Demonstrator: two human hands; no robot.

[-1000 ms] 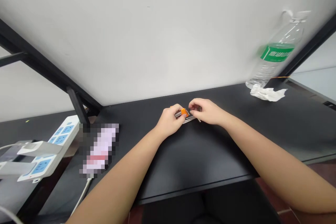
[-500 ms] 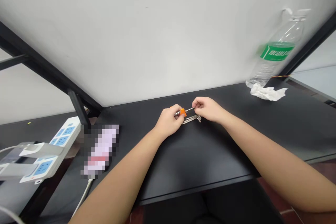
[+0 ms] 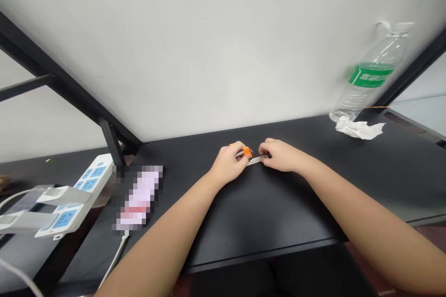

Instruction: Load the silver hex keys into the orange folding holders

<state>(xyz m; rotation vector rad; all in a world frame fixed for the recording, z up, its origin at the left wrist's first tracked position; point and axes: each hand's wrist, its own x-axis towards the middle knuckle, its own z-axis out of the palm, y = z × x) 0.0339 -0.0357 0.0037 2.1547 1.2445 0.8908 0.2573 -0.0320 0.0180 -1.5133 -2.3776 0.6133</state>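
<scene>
My left hand is closed around an orange hex key holder, with a metal key showing between the fingers. Just to its right, several loose L-shaped hex keys lie side by side on the black tabletop. The fingers of my right hand are pinched at the bent ends of these keys and partly cover them. How many keys it grips is hidden.
A clear bottle with a green label leans by the wall, crumpled tissue in front. At left are a blurred-out phone with a white cable and a power strip holding plugs. A black frame bar slants behind them.
My right hand has moved from a thin key at the orange holder down to the bent ends of the loose hex keys. My left hand keeps the holder. The view has shifted slightly.
</scene>
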